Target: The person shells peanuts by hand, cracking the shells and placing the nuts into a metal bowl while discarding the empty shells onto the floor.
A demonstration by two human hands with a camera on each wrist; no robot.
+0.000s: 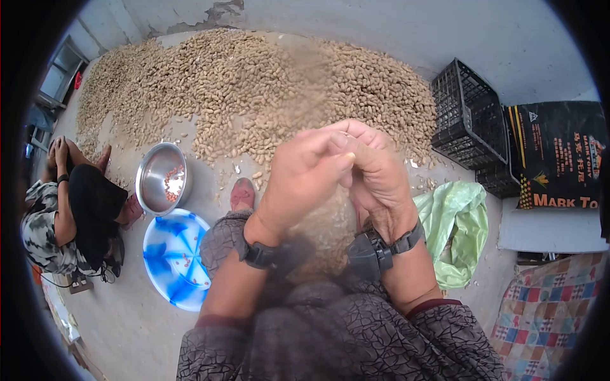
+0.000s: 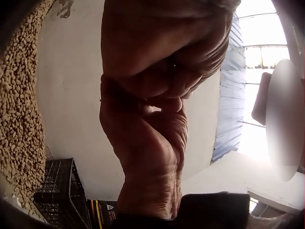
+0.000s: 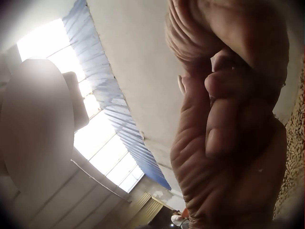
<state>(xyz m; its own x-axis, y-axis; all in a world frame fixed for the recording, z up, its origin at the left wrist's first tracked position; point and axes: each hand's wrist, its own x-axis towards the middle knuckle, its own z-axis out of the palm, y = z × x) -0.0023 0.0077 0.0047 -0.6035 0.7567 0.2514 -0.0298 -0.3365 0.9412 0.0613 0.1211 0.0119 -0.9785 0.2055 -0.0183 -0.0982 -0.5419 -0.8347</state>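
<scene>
In the head view my left hand (image 1: 298,174) and right hand (image 1: 381,181) meet in front of the chest, fingers curled and fingertips together. The thumbs lie close against each other at the middle. In the left wrist view the right hand (image 2: 147,143) rises from below against the left hand (image 2: 162,43). The right wrist view shows both hands as one dark cluster of folded fingers (image 3: 221,126). Whatever lies between the fingertips is hidden, and I cannot tell whether they hold anything. Below the hands is a blurred heap of peanuts (image 1: 324,238) between the knees.
A large pile of unshelled peanuts (image 1: 241,82) lies along the wall. At left are a metal bowl (image 1: 147,178) with reddish kernels, a blue-and-white basin (image 1: 162,279) and a seated person (image 1: 63,216). At right are a green sack (image 1: 457,222), black crates (image 1: 467,120) and a black bag (image 1: 553,152).
</scene>
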